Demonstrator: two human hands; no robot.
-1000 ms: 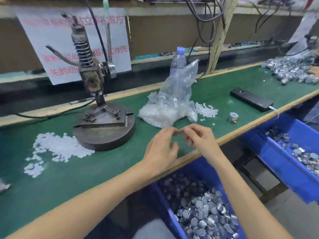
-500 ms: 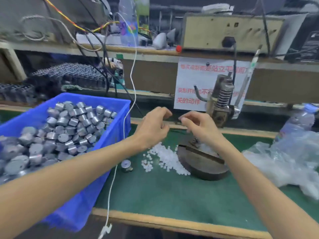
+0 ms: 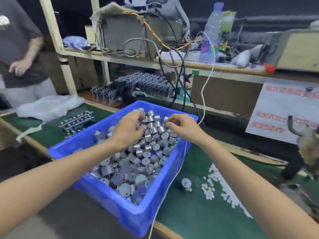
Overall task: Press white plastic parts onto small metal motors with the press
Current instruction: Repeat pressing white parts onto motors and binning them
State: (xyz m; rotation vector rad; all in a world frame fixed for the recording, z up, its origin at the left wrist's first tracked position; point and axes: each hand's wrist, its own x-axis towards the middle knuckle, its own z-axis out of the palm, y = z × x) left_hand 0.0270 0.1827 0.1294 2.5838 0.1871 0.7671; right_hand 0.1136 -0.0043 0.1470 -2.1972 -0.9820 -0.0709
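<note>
A blue bin (image 3: 143, 216) heaped with small silver metal motors (image 3: 138, 163) stands on the green mat. Both hands are over its far end. My left hand (image 3: 128, 131) has its fingers curled down into the pile, and what they hold is hidden. My right hand (image 3: 183, 129) pinches a motor (image 3: 165, 119) at its fingertips. One lone motor (image 3: 186, 184) stands on the mat right of the bin. Beside it lies a scatter of white plastic parts (image 3: 222, 188). The press (image 3: 309, 149) is blurred at the right edge.
A white cable (image 3: 203, 102) hangs down across the bin's right corner. Racks of metal parts (image 3: 76, 122) and a white bag (image 3: 50, 106) lie to the left. Another person (image 3: 20, 49) stands at far left. A bottle (image 3: 211, 33) and wired boxes crowd the shelf.
My view has swung left from the press to the blue bin. Both hands went from pinching together in mid-air above the mat to reaching into the motors.
</note>
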